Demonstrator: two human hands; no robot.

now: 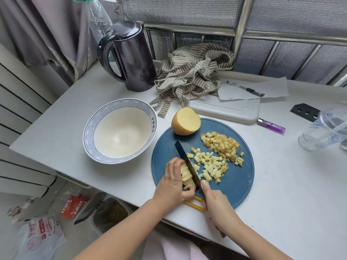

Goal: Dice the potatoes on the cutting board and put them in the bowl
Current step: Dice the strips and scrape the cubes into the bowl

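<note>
Dicing is under way on the tabletop's (281, 184) blue cutting board (236, 184).
The bowl (89, 132), just left of the board, is empty. An uncut potato half (185, 121) is left at the far edge, and diced potato (212, 163) is heaped mid-board. A bundle of potato strips (185, 175) is gripped in the curled left hand (171, 183), with the knife (185, 159) laid against it; its handle is clasped by the right hand (216, 205). More crosswise cuts are judged to be needed next, kept clear of the left hand.
</note>
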